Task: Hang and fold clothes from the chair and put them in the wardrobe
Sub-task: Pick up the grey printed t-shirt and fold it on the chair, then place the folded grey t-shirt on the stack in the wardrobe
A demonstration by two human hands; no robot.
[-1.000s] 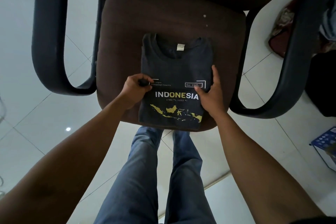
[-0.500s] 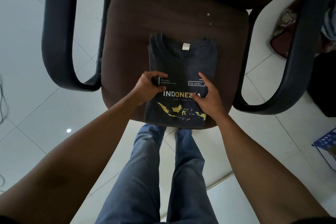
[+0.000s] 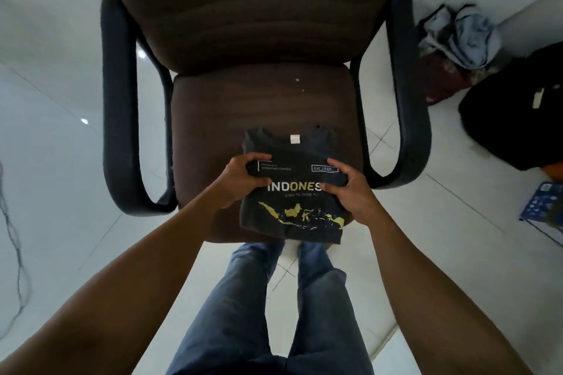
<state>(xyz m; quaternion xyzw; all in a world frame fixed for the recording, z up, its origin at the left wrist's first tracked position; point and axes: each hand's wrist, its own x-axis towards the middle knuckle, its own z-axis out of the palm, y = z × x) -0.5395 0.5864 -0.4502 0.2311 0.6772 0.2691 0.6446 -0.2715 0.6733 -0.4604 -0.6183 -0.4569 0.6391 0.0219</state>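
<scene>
A dark grey T-shirt with white "INDONESIA" lettering and a yellow map print lies folded on the front of the brown chair seat. Its collar with a white tag points toward the chair back. My left hand grips the shirt's left edge, thumb on top and fingers curled under the fabric. My right hand grips the right edge the same way, covering the end of the lettering. The upper part of the shirt is bunched between my hands.
The chair has black loop armrests on both sides. A pile of clothes and a black bag lie on the white tiled floor at the right, a blue item nearer. Cables trail at the left. My jeans-clad legs stand below.
My hands moved inward from the shirt's sides and closed on its edges, bunching the upper part. The view tilted up, showing more of the chair back.
</scene>
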